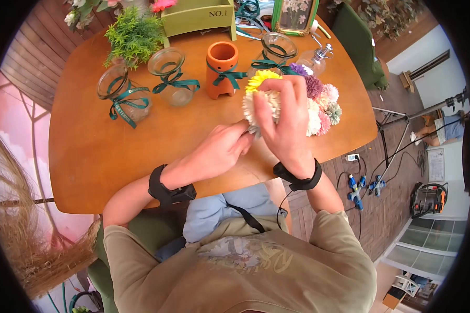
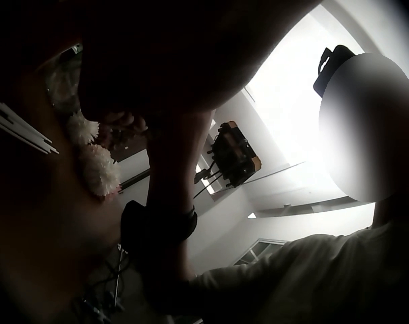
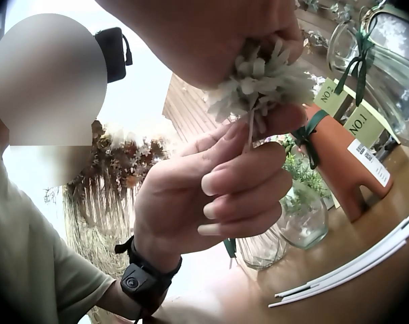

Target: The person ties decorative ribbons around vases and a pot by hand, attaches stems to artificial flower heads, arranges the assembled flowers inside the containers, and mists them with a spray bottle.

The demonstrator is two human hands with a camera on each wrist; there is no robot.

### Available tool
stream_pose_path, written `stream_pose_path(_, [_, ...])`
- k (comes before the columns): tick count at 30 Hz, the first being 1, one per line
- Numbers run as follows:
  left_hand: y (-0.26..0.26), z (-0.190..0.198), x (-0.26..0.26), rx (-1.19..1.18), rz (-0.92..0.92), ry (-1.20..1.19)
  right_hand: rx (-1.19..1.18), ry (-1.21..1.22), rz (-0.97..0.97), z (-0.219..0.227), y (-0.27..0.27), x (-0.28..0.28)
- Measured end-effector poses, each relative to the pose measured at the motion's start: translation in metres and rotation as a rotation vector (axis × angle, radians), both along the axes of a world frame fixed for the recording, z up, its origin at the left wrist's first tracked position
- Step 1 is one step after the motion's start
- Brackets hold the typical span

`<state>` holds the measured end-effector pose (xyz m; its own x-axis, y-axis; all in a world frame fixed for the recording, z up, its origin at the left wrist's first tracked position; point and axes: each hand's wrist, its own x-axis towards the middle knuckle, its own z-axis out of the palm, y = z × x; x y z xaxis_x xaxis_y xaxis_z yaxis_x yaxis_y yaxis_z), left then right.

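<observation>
Over the near part of the table, both hands meet at a pale cream, many-petalled flower. In the right wrist view, the left hand pinches a thin white stem under the flower head, its other fingers curled. Above it, the right hand grips the flower head from the top with bent fingers. The left hand is dark and mostly hidden in the left wrist view. Right beside the right hand lies a bunch of flower heads in pink, white and purple, with a yellow flower behind the fingers.
Across the table stand glass vases with green ribbons, an orange pot, a spray bottle, a green planter and a leafy plant. Several white sticks lie on the table. A tripod stands at right.
</observation>
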<state>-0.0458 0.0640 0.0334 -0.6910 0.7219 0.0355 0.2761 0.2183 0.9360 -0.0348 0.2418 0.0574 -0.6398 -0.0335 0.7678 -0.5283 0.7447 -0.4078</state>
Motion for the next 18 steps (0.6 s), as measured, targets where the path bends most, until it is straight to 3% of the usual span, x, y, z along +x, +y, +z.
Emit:
stream_pose_path(4, [-0.001, 0.008, 0.001, -0.022, 0.021, -0.016, -0.005, -0.083, 0.081, 0.001, 0.006, 0.003])
stream_pose_path(6, [0.0, 0.001, 0.002, 0.049, -0.005, 0.111, -0.032, -0.112, 0.063, -0.004, 0.013, 0.005])
stream_pose_path(11, [0.003, 0.019, 0.007, 0.004, -0.01, 0.14, -0.103, -0.125, 0.041, 0.001, 0.033, 0.013])
stream_pose_path(13, [0.003, 0.019, 0.008, 0.021, 0.005, 0.133, -0.054, 0.054, -0.168, 0.003, 0.052, 0.011])
stream_pose_path(15, [-0.008, 0.009, 0.002, -0.133, 0.017, 0.214, -0.169, 0.101, -0.288, 0.012, 0.088, 0.005])
stream_pose_path(16, [-0.012, -0.002, -0.002, -0.135, 0.015, 0.216, -0.1, 0.108, -0.309, 0.015, 0.111, 0.002])
stream_pose_path(18, [-0.014, -0.022, -0.01, -0.215, 0.021, 0.67, -0.024, 0.117, -0.331, 0.021, 0.144, -0.007])
